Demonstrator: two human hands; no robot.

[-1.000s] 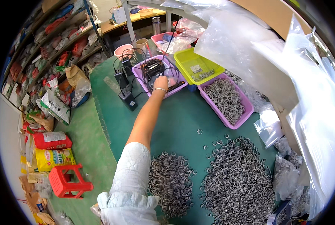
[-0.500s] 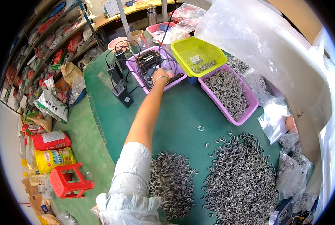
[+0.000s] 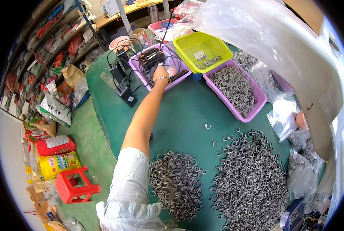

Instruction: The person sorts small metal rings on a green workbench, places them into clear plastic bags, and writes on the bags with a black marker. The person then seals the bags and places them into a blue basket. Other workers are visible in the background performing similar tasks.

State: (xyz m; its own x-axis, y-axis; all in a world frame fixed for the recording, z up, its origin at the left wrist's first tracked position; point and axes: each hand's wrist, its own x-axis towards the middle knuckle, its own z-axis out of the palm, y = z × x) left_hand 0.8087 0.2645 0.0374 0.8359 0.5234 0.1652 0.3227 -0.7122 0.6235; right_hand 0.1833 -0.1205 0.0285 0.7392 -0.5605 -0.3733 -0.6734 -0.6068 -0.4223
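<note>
My left hand (image 3: 161,73), with a bracelet at the wrist, reaches into a purple basket (image 3: 132,66). In it are black cables and a bundle of dark pen-like sticks (image 3: 152,58). The fingers point down among these things and are hidden, so what they touch does not show. Below the outstretched arm lies a smaller heap of grey metal rings (image 3: 177,184). To its right spreads a larger heap of rings (image 3: 253,184). A single ring (image 3: 207,126) sits apart on the green table. My right hand is out of view.
Black power adapters (image 3: 125,95) stand left of the basket. A yellow-green basket (image 3: 187,46) rests against a purple basket of rings (image 3: 260,98). Clear plastic sheeting (image 3: 249,30) hangs at the right. A red stool (image 3: 73,186) and sacks (image 3: 58,163) stand on the floor at left.
The view has shifted slightly. My left hand stays in the purple basket, its wrist a little turned, and a small dark thing now shows beside my forearm.
</note>
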